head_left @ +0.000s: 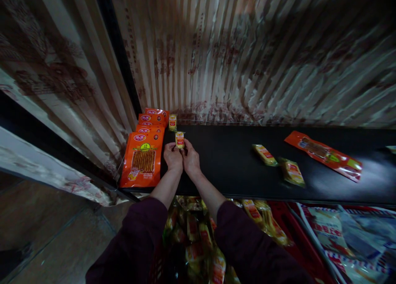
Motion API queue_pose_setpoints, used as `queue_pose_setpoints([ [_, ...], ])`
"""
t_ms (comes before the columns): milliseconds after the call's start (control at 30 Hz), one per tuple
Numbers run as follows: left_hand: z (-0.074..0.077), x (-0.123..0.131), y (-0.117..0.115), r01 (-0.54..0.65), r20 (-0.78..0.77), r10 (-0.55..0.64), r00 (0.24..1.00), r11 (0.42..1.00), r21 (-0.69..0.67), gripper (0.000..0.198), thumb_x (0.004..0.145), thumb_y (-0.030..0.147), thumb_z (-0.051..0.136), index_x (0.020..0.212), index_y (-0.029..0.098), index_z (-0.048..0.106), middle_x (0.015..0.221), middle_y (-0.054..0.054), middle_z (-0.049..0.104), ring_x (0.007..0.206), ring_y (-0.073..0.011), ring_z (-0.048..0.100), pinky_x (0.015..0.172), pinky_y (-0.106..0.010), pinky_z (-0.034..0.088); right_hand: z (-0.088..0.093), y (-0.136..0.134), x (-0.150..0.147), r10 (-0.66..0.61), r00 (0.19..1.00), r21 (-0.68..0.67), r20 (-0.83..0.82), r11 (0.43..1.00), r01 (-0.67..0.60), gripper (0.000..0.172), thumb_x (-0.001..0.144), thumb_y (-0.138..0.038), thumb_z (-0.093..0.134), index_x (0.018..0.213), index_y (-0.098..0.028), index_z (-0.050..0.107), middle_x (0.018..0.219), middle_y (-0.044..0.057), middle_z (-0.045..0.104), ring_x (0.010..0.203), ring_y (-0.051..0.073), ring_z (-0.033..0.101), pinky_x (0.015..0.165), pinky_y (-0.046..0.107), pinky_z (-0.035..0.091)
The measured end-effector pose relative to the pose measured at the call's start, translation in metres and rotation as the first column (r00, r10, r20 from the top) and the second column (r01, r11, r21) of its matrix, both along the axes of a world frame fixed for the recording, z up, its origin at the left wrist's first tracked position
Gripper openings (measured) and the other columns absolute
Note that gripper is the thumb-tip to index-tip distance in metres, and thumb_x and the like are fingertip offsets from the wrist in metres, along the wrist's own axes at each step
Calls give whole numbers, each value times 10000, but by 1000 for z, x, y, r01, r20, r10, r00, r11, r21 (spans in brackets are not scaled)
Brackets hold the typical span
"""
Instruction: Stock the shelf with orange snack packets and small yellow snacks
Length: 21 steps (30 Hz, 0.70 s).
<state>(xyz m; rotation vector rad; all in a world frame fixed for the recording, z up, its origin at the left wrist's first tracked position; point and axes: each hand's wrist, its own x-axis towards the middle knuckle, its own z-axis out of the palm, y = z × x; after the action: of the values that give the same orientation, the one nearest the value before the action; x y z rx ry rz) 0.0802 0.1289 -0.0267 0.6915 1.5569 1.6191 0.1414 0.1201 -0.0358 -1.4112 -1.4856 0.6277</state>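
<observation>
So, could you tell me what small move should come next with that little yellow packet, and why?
Probably ease the small yellow packet back toward the rear packet standing behind it: left hand and right hand hold it upright on the black shelf, with a gap between.

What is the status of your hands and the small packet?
Left hand, right hand: both pinching small yellow packet, upright on black shelf. Orange packets close beside left hand. Second packet behind.

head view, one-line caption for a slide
On a black shelf beside orange snack bags, left hand and right hand hold a small yellow packet
</observation>
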Motion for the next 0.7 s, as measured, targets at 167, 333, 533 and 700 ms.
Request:
queue_pose_setpoints([
  [167, 6, -1, 5, -24, -85, 22, 996, 999, -22, 183, 738, -6, 501, 778, 164, 556, 775, 1, 588, 734, -99, 581, 764, -249, 486, 4, 6, -2, -21, 1000, -46, 13, 999, 22, 502, 777, -82, 510, 1259, -222, 527, 1165, 59, 664, 1007, 185, 644, 945, 359, 480],
  [333, 8, -3, 11, -39, -120, 32, 992, 998, -56, 179, 735, -1, 501, 791, 158, 561, 797, -11, 600, 763, -108, 595, 773, -251, 490, 12, 9, -4, -24, 999, -70, 40, 997, 27, 488, 782, -82, 517, 1251, -214, 529, 1159, 63, 668, 1016, 190, 645, 938, 356, 485],
  [533, 10, -6, 19, -29, -150, 17, 989, 996, -80, 208, 769, 25, 454, 856, 148, 598, 879, -55, 645, 827, -133, 631, 818, -266, 491, 13, 18, -7, -33, 998, -71, 51, 997, 36, 475, 777, -96, 544, 1228, -243, 539, 1131, 38, 679, 1004, 185, 648, 921, 344, 491],
  [700, 3, -7, 28, 20, -168, -28, 985, 999, -48, 250, 763, 55, 443, 916, 155, 614, 883, -65, 668, 819, -154, 648, 786, -281, 503, 15, 25, -8, -33, 996, -97, 82, 994, 41, 464, 779, -96, 533, 1228, -214, 541, 1094, 65, 690, 992, 208, 643, 904, 373, 489],
])
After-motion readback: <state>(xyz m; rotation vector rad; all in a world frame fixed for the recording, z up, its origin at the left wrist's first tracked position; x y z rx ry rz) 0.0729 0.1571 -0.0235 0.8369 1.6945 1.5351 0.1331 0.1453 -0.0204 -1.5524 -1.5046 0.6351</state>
